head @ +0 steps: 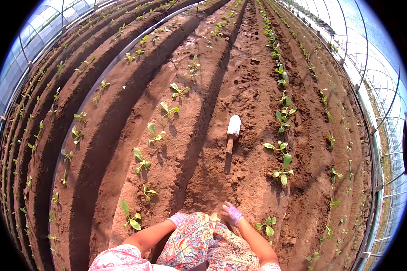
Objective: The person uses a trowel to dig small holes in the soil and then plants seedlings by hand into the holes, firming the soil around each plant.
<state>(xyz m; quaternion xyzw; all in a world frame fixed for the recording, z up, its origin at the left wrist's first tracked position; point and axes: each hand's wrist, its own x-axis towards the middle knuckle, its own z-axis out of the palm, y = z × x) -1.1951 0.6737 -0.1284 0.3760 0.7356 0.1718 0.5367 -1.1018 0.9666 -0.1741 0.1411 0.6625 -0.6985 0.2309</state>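
Observation:
My left hand [178, 218], in a purple-and-white glove, rests by my left knee, partly hidden behind the patterned trousers [193, 237]; what it holds, if anything, cannot be seen. My right hand [231, 214], gloved alike, is beside the other knee, low over the soil, its fingers partly blurred. Ahead of both hands, a hand trowel [234, 127] with a pale, soil-marked blade and a wooden handle lies in the furrow, touched by neither. Leafy seedlings stand on the ridge to the left, the nearest seedling [132, 218] beside my left forearm. Another seedling [268, 226] grows right of my right forearm.
Long soil ridges with rows of seedlings run away on both sides. A pale hose or pipe [122, 54] curves along the left ridges. At the right stands the greenhouse's metal frame [380, 169] with clear film. Loose clods lie in the furrow around the trowel.

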